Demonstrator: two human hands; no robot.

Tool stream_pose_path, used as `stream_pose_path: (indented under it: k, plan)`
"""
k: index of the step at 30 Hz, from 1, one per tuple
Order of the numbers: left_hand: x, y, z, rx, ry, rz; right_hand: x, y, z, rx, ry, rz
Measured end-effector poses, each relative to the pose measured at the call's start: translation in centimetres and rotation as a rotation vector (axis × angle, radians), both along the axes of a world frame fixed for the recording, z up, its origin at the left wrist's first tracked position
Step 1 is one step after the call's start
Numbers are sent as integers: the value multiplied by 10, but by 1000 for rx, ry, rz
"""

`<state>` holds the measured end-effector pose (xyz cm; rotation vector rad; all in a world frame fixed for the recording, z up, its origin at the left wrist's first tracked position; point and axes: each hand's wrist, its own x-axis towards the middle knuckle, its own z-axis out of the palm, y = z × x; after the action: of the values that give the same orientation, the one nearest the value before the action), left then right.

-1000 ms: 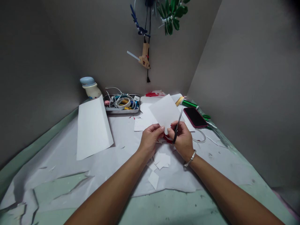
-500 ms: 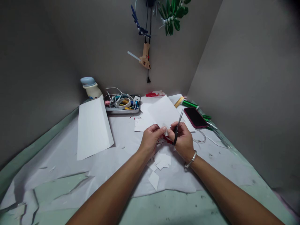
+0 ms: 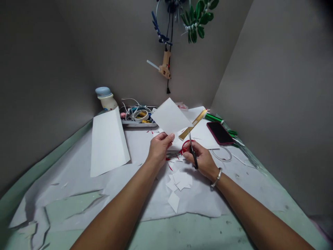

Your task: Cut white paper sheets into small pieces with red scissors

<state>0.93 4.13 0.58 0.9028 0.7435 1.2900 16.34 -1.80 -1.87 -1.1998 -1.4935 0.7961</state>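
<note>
My left hand [image 3: 159, 147] pinches the lower corner of a white sheet of paper [image 3: 171, 116], which is tilted up above the table. Black-handled scissors [image 3: 193, 154] sit in my right hand [image 3: 201, 156], their blades pointing up beside the sheet's right corner. Red-handled scissors [image 3: 184, 148] lie on the table between my hands. Small cut white paper pieces [image 3: 182, 180] lie below them, one diamond-shaped [image 3: 173, 202] nearest me. A gold ribbon strip [image 3: 194, 125] lies on more white paper behind my right hand.
A folded white sheet [image 3: 108, 144] stands at the left, near a blue-capped bottle [image 3: 106, 99]. A metal tray [image 3: 140, 124] holds tape and cords. At the right lie a phone [image 3: 220, 132] and a green roll [image 3: 213, 118]. A glue gun [image 3: 165, 66] hangs on the wall.
The sheet has swung up and left in my left hand. My right hand with the scissors has drawn away from it, uncovering the red-handled scissors and the gold strip. The view has shifted slightly.
</note>
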Motion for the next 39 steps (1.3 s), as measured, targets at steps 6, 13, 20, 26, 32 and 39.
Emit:
stream_pose_path:
  k: [6,13,20,26,32,39]
  plan:
    - [-3,0,3,32,21,6,2,1,0,-116,58,119]
    - [-6,2,6,70,43,38,4,-1,1,-208,92,179]
    - [-5,1,0,189,188,-39,5,-2,8,-253,81,228]
    - [-4,-1,0,243,264,-75,6,-3,10,-273,76,235]
    - [-3,-1,2,183,247,-60,6,-2,11,-264,73,245]
    - [-4,0,0,122,217,-80,7,-3,12,-275,63,243]
